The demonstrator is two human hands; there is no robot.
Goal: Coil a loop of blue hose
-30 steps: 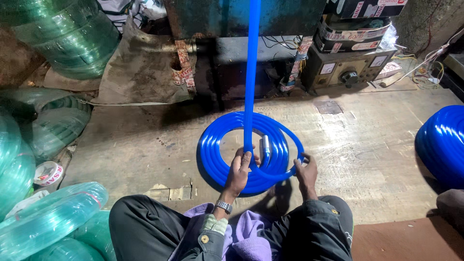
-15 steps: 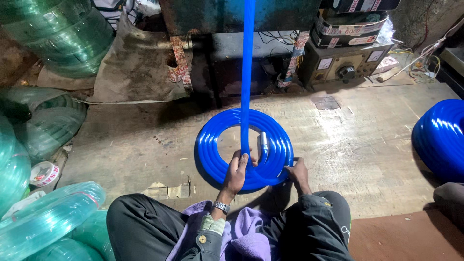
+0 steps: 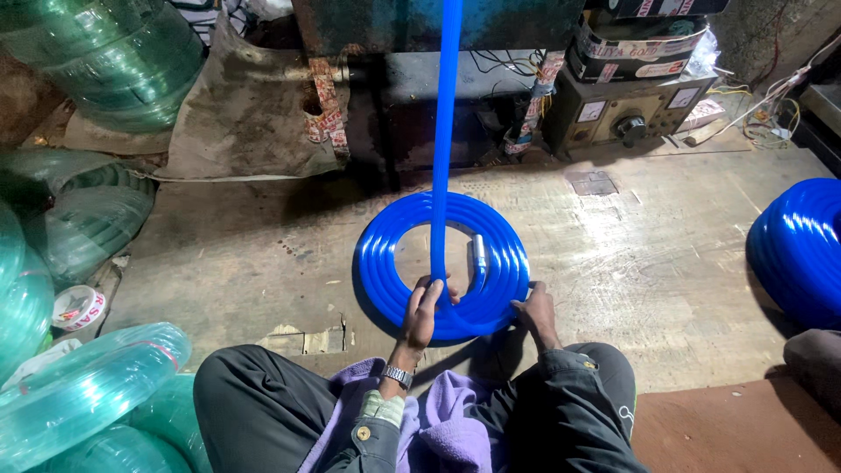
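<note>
Centrally, the blue hose coil is pinned to the floor: left hand closed around the hose, right hand spread flat on the rim; green coils are stacked at the floor's left edge.

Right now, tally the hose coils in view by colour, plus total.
Blue hose coils: 2, the coil on the floor under the left hand and right hand, and a stacked coil at the right edge.
Green translucent coils: about 6, overlapping, e.g..
Total: about 8.
</note>
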